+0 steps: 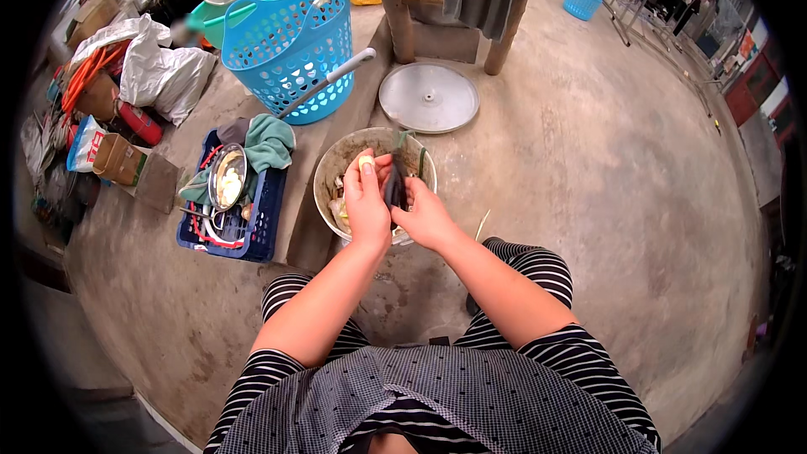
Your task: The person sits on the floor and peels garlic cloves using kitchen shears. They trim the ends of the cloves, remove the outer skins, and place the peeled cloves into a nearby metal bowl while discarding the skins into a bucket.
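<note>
Over a round bucket (pixel 323 170) with scraps inside, my left hand (pixel 369 202) pinches a small pale yellow piece (pixel 366 162), perhaps a peeled garlic clove, between thumb and fingertips. Close beside it, my right hand (pixel 425 211) grips a dark, blurred object (pixel 395 189); it looks like a knife or its handle, but I cannot tell which. To the left, a metal bowl (pixel 217 167) of pale peeled pieces (pixel 231 184) rests on a navy plastic basket (pixel 268 214), with green cloths (pixel 270 140) around it. Scissors (pixel 217 219) lie in the basket.
A round metal lid (pixel 429 98) lies on the concrete floor beyond the bucket. A tall blue basket (pixel 287 57) stands on the raised ledge (pixel 309 221) at the left. Wooden posts (pixel 392 6) rise behind the lid. White sacks (pixel 161 72) and a cardboard box (pixel 120 161) are farther left.
</note>
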`<state>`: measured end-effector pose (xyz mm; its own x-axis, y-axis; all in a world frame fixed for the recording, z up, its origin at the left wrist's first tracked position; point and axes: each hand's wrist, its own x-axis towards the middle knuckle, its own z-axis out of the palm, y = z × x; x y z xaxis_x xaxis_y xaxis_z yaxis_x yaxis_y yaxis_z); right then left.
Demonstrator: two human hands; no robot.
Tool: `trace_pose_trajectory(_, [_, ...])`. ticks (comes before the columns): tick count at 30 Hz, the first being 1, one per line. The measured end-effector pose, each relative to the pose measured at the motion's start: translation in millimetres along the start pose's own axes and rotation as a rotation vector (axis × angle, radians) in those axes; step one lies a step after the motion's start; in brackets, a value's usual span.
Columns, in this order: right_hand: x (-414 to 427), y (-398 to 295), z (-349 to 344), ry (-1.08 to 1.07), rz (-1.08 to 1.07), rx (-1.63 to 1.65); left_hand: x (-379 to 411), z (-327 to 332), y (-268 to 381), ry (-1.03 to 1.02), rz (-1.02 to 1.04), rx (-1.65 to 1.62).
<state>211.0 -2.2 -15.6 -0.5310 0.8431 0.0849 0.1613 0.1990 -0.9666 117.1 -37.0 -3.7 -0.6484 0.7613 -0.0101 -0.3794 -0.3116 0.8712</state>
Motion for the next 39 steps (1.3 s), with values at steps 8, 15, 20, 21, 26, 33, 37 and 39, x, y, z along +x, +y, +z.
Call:
trace_pose_trajectory(8, [19.4,-33.2,-49.5,0.013,0.074,-0.296,37.5,-24.8,33.2,-0.353,0.007,0.110])
trace_pose_trajectory(15, [7.0,-40.3,-58.5,-0.044,-0.207,-0.737,55.1,-41.5,39.5,-0.424,-0.035,0.100])
trace_pose_trajectory(20, [2.2,-36.9,-52.1,0.001,-0.249,-0.843,55.8,-44.4,45.6,-0.463,-0.076,0.145])
trace_pose_trajectory(21, [1.2,-36.7,-51.6,0.021,-0.264,-0.867,56.0,-45.3,46.8,-0.471,-0.081,0.157])
trace_pose_trajectory(26, [-1.8,-30.8,-47.1,-0.026,-0.216,-0.980,51.9,-47.7,55.4,-0.474,-0.135,0.235])
trace_pose_trajectory(33, [-4.6,-24.6,-37.4,-0.124,-0.099,-0.992,52.3,-56.2,54.0,-0.472,-0.129,0.341])
trace_pose_trajectory(37, [-5.8,-20.1,-34.6,-0.158,-0.069,-1.003,51.2,-57.9,50.1,-0.451,-0.136,0.364])
trace_pose_trajectory(39, [-7.0,-17.2,-35.4,-0.167,-0.088,-1.040,50.3,-57.2,48.8,-0.446,-0.140,0.365])
